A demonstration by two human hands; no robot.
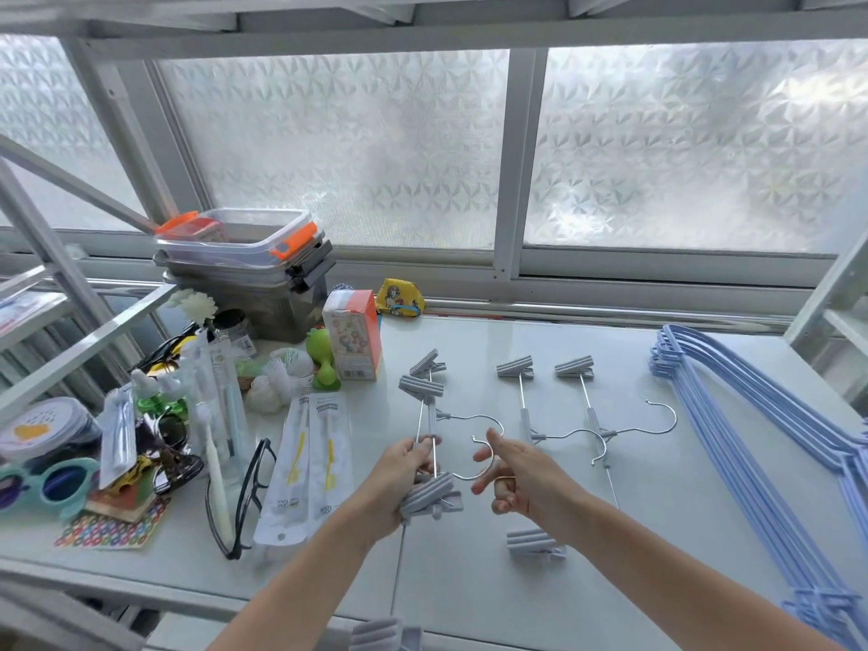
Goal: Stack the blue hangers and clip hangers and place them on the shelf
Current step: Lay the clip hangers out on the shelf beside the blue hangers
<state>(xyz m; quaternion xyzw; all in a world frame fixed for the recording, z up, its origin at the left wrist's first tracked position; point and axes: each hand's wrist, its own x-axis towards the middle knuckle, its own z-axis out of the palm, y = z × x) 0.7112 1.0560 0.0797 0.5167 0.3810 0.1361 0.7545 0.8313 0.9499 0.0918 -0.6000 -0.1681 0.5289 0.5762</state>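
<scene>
Several grey clip hangers with metal hooks lie on the white table [469, 580]. My left hand [404, 472] grips the rods of two clip hangers [425, 401] laid together at the centre left. My right hand [512, 472] hovers open just right of them, fingers spread near a metal hook [484, 455]. Two more clip hangers [521, 401] [585, 401] lie side by side to the right, apart from both hands. A stack of blue hangers [751, 453] lies along the table's right side. A grey clip [535, 545] rests under my right forearm.
Clutter fills the table's left: stacked plastic containers [244, 260], a small box [352, 335], toothbrush packs [305, 462], black glasses [253, 481], teal sunglasses [47, 481], bottles. White shelf frames [70, 321] stand at far left and far right. Frosted windows run behind.
</scene>
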